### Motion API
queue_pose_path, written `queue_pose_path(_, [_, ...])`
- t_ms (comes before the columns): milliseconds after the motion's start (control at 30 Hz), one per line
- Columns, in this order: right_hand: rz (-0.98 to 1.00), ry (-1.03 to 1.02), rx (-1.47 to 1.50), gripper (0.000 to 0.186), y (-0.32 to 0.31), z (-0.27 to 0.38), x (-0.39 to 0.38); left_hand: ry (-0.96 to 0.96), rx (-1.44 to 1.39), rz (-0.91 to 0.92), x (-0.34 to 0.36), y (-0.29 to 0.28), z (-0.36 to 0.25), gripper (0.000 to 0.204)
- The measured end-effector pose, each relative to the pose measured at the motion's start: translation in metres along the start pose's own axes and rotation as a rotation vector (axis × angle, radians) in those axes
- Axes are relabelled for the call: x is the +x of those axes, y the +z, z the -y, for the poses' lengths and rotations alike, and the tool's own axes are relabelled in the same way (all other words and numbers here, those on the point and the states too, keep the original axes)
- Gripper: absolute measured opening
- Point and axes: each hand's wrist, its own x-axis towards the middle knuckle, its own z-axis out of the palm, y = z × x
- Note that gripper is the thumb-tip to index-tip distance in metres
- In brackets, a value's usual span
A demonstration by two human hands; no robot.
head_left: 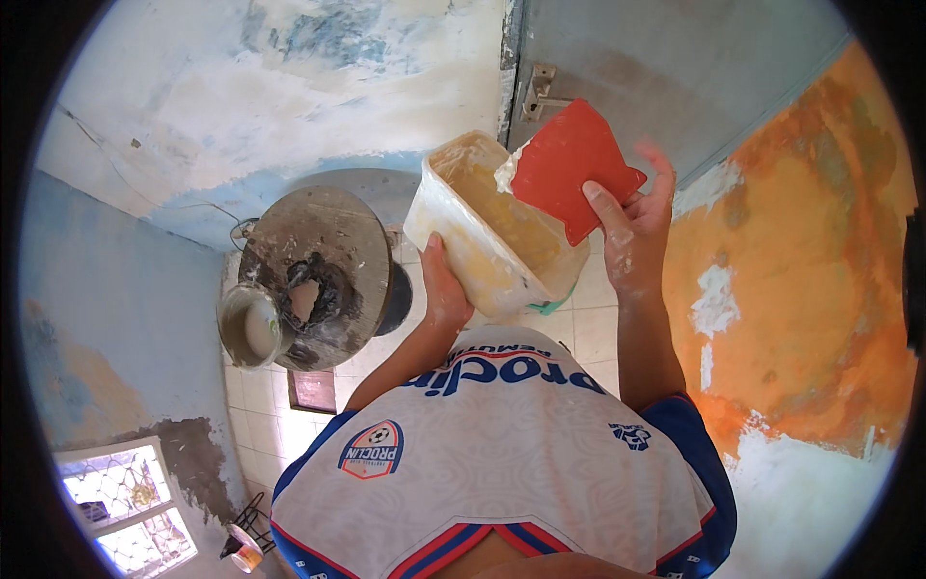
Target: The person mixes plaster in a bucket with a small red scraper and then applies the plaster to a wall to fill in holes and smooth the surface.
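My left hand (445, 288) grips the near left wall of a white rectangular plastic tub (465, 246), which is tilted and smeared inside with cream-coloured putty. In my right hand (634, 232) is a red flat plastic putty spreader (567, 159), pinched between thumb and fingers at its right end. Pale putty (507, 171) clings to the spreader's left edge, over the tub's opening. Dried putty spots my right wrist. Something green shows under the tub's lower right corner.
A round stained table (333, 217) stands at left, bearing an opened dark plastic bag (323, 301) and a bucket (253, 328) at its edge. Ahead are a patchy white-blue wall (289, 96) and a grey door (656, 68) with a handle (552, 100). An orange wall (801, 289) rises at right.
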Motion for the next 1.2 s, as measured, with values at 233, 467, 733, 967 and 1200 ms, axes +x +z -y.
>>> queue_pose_path(233, [0.224,-0.112,-0.588,0.027,-0.021,0.009,0.0,-0.066,-0.09,0.011,-0.01,0.019,-0.016,0.059])
queue_pose_path(467, [0.535,-0.089,-0.826,0.043,-0.053,0.028,0.003,-0.055,-0.101,0.044,-0.005,0.004,-0.013,0.063])
queue_pose_path(733, [0.506,-0.504,-1.518,0.061,-0.06,0.013,0.003,-0.073,-0.084,-0.011,-0.009,0.002,-0.019,0.065])
queue_pose_path(967, [0.544,-1.273,-1.495,0.045,-0.053,0.029,0.016,-0.068,-0.114,-0.024,-0.011,-0.008,-0.016,0.059])
queue_pose_path(1200, [0.968,-1.315,-1.526,0.042,-0.04,0.067,0.025,0.007,0.042,-0.028,-0.013,-0.006,-0.023,0.068])
